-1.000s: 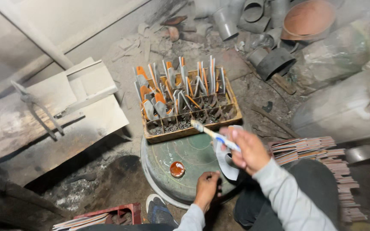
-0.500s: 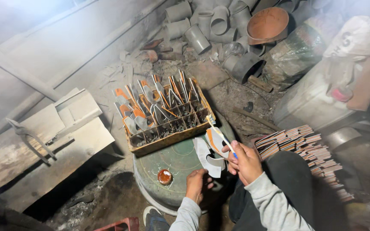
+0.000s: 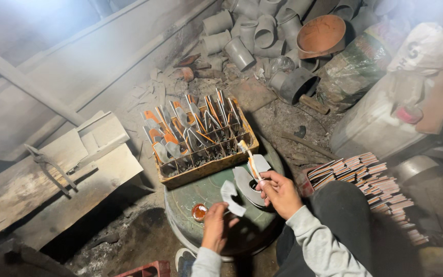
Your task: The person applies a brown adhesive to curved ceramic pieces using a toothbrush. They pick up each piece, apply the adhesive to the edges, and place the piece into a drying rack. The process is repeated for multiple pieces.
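The left hand [image 3: 216, 225] now pinches a single grey curved cut-out piece [image 3: 230, 198] by its lower end and holds it up just above the green drum top [image 3: 196, 191]; a second ago that hand lay low on the drum with nothing lifted, so a fresh piece has been picked up. The right hand [image 3: 281, 192] is closed around a thin brush [image 3: 250, 160] and also around a small stack of the same grey pieces [image 3: 247, 180], the brush slanting up toward the crate; earlier it pointed more to the left over the drum. The two hands have drawn closer, the lifted piece just beside the stack. By the left hand, a small round dish of orange-brown paint [image 3: 199, 211] sits on the drum. Behind it the wooden crate [image 3: 206, 169], split into compartments, holds many grey pieces standing on edge, several showing orange faces. To the right a long pile of flat strips [image 3: 365, 172] lies on the floor beside the person's knee. Farther back stand grey clay pipes [image 3: 242, 36], a rust-coloured bowl [image 3: 321, 33] and sacks [image 3: 416, 56].
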